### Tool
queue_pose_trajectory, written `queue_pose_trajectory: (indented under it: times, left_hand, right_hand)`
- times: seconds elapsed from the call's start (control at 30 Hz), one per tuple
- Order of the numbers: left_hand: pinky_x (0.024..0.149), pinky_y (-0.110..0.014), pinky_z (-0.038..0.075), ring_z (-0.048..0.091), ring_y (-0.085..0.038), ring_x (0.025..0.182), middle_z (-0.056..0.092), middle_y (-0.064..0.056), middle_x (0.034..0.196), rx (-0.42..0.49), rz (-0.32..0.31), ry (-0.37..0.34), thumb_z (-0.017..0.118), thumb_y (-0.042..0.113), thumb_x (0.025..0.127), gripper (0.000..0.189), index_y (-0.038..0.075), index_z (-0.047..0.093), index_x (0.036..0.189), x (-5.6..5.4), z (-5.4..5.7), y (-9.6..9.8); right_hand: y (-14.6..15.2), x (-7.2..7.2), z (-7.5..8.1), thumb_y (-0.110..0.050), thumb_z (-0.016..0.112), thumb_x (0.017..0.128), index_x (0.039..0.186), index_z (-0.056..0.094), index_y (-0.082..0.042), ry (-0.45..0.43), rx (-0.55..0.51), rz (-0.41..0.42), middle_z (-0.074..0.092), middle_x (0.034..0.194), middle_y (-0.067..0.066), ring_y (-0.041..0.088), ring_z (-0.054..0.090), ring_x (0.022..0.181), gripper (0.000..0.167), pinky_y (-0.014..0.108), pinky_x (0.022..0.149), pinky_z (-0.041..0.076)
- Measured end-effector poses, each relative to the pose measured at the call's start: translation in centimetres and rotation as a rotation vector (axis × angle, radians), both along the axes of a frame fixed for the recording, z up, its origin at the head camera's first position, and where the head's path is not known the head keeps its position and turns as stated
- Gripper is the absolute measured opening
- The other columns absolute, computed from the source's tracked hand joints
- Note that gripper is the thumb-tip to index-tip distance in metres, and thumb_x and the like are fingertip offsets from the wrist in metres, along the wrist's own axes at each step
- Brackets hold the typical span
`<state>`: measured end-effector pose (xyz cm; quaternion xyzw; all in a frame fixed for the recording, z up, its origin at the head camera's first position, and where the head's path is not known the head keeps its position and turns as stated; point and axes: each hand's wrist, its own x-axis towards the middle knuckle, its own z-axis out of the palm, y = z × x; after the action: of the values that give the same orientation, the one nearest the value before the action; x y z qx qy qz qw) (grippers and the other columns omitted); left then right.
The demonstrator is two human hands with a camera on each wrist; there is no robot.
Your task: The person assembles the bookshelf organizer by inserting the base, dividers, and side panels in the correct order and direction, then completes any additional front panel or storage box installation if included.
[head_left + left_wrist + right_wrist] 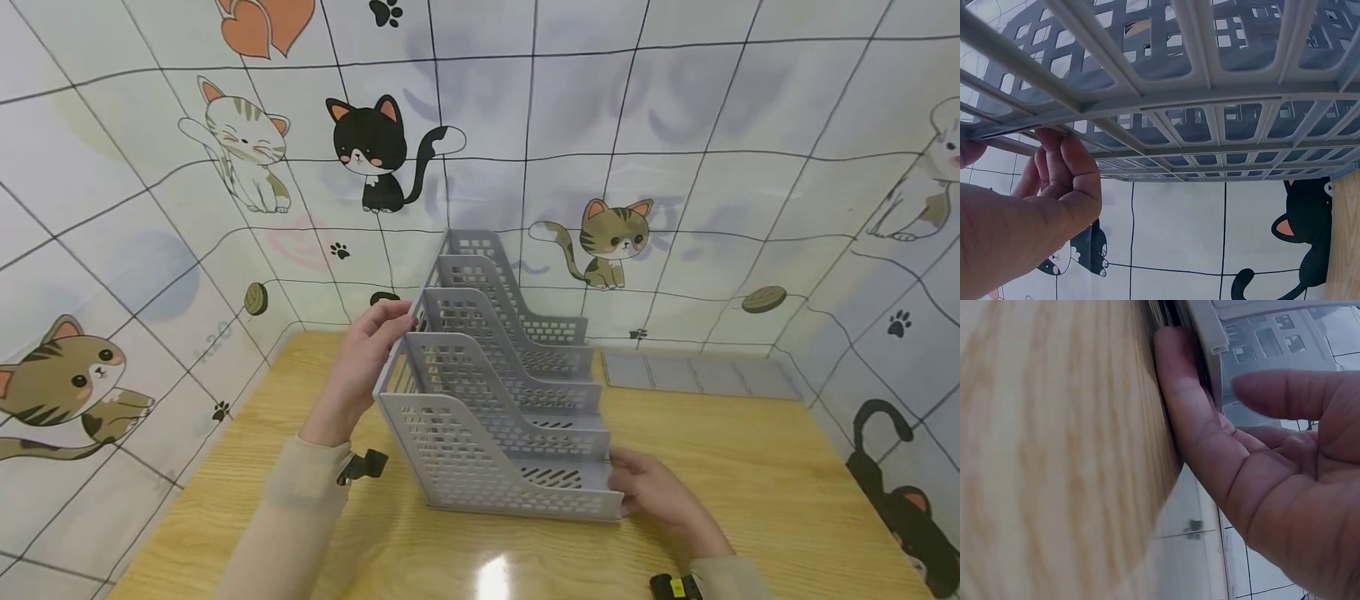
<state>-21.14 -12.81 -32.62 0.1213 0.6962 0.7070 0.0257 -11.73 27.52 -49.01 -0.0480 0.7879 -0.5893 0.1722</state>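
A grey plastic file rack [480,450] with several upright perforated dividers stands on the wooden table. At its tall left end, my left hand [357,358] grips the slatted back near the top. The left wrist view shows curled fingers [1063,156] at one of the rack's bars [1210,97]. My right hand [660,492] holds the low front end at the near right corner. In the right wrist view, fingers [1194,419] reach beneath the rack's bottom edge, against the tabletop, with the thumb [1279,394] on the upper side; the fingertips are partly hidden.
A flat grey panel [701,375] lies on the table [720,467] at the back right, close to the wall. Walls [480,125] covered in a cat-patterned sheet rise behind the table and at both sides.
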Motion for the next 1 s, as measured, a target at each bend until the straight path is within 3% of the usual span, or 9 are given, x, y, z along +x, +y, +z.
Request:
queue_pose_trajectory:
  times: [0.33, 0.53, 0.73, 0.83, 1.0]
  left_hand:
    - [0.086, -0.028, 0.056, 0.065, -0.014, 0.098, 0.061, -0.004, 0.119, 0.054, -0.095, 0.119, 0.048, 0.022, 0.11, 0.03, 0.004, 0.055, 0.133, 0.7, -1.1, -1.3]
    - [0.093, -0.027, 0.053, 0.061, -0.014, 0.112, 0.063, -0.001, 0.133, 0.092, -0.122, 0.215, 0.045, 0.02, 0.111, 0.037, 0.005, 0.055, 0.143, 1.4, -2.3, -1.9]
    - [0.102, -0.025, 0.05, 0.059, -0.014, 0.122, 0.061, -0.001, 0.143, 0.135, -0.185, 0.318, 0.043, 0.012, 0.111, 0.038, 0.004, 0.054, 0.147, 2.0, -3.7, -2.1]
    - [0.099, -0.026, 0.052, 0.062, -0.015, 0.119, 0.064, -0.001, 0.139, 0.146, -0.187, 0.367, 0.041, 0.007, 0.11, 0.038, 0.001, 0.054, 0.145, 2.3, -4.0, -2.0]
    - [0.092, -0.027, 0.055, 0.065, -0.016, 0.111, 0.067, -0.002, 0.127, 0.159, -0.166, 0.413, 0.04, 0.004, 0.11, 0.037, -0.006, 0.052, 0.144, 2.4, -4.1, -1.6]
  right_hand:
    - [-0.6, 0.1, 0.7, -0.009, 0.052, 0.102, 0.147, 0.033, 0.023, -0.022, 0.038, -0.025, 0.07, 0.112, 0.027, 0.023, 0.068, 0.086, 0.059, 0.038, 0.066, 0.062]
    - [-0.5, 0.3, 0.9, -0.01, 0.052, 0.104, 0.144, 0.04, 0.022, -0.024, 0.035, -0.041, 0.071, 0.103, 0.021, 0.022, 0.067, 0.081, 0.054, 0.036, 0.067, 0.062]
    - [0.7, -0.2, 1.1, -0.013, 0.052, 0.107, 0.139, 0.047, 0.023, -0.027, 0.027, -0.018, 0.067, 0.101, 0.014, 0.02, 0.062, 0.087, 0.049, 0.034, 0.072, 0.061]
    - [1.5, -0.8, 1.1, -0.013, 0.053, 0.106, 0.136, 0.052, 0.021, 0.011, 0.082, -0.046, 0.069, 0.109, 0.023, 0.022, 0.065, 0.092, 0.045, 0.034, 0.076, 0.061]
    - [3.1, -2.8, 1.8, -0.017, 0.054, 0.107, 0.134, 0.061, 0.011, 0.102, 0.33, -0.163, 0.071, 0.117, 0.024, 0.025, 0.07, 0.094, 0.04, 0.036, 0.078, 0.059]
